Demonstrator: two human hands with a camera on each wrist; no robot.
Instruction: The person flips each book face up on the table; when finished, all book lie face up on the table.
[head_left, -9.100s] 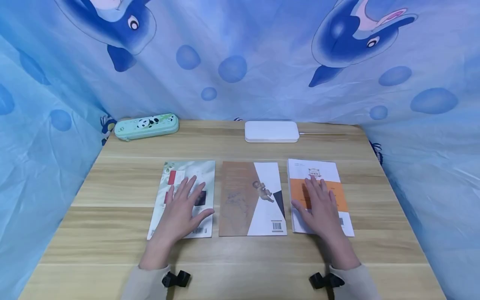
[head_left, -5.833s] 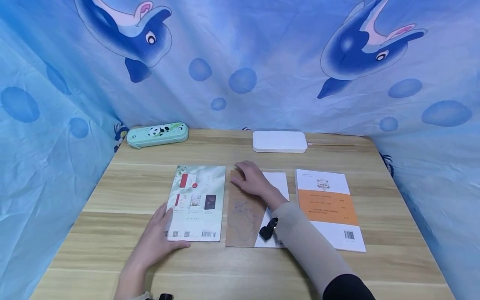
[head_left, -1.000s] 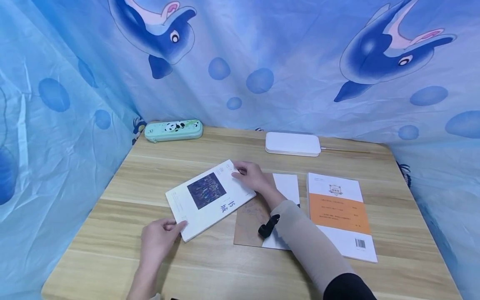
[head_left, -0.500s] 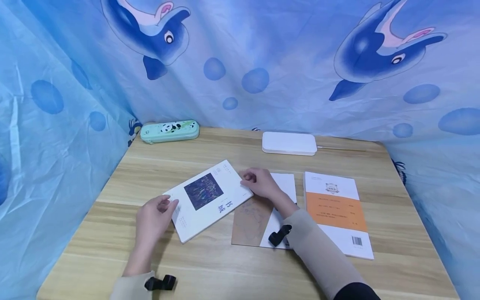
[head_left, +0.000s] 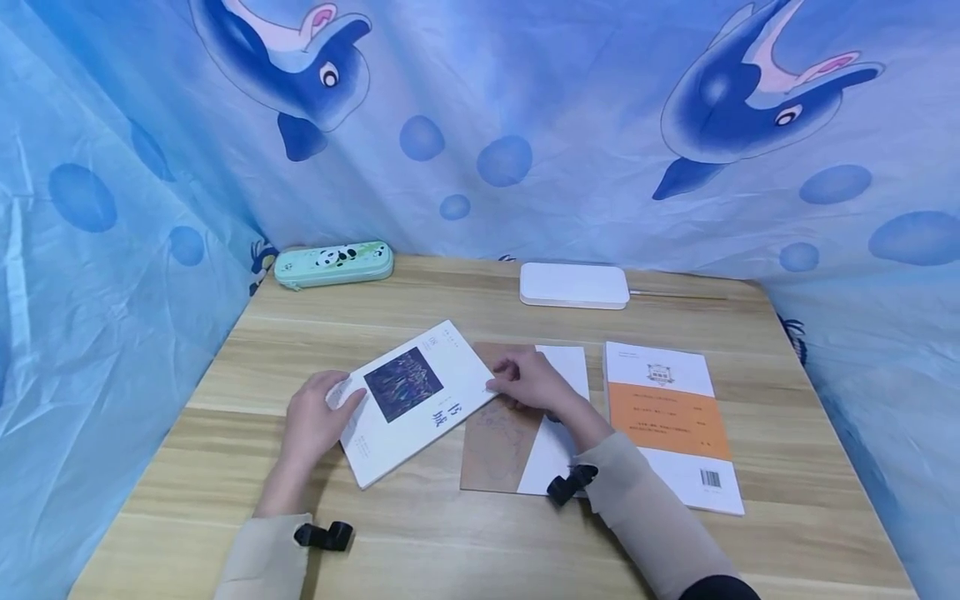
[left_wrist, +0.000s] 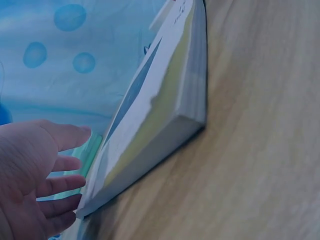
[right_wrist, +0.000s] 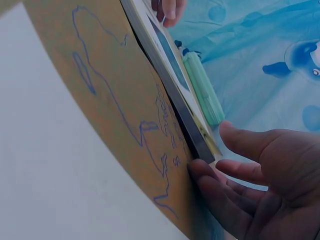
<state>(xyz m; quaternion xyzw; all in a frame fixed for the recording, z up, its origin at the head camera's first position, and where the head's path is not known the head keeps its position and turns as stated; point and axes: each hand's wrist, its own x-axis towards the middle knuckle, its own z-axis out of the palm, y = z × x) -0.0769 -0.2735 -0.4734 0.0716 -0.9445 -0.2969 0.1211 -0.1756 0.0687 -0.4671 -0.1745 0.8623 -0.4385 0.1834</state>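
In the head view, a white paperback book with a dark printed picture (head_left: 408, 404) lies slanted on the pale wood-grain bench (head_left: 420, 546), overlapping a flat brown-and-white book (head_left: 491, 454); the left wrist view adds its thick side edge, and the right wrist view sharpens the blue lines (right_wrist: 141, 137) on the brown cover. The left hand (head_left: 311, 421) has its fingers loosely spread, thumb apart, at the white book's left end, not gripping it. The right hand (head_left: 531, 379) bends its fingers about the opposite corner; whether they pinch it cannot be told.
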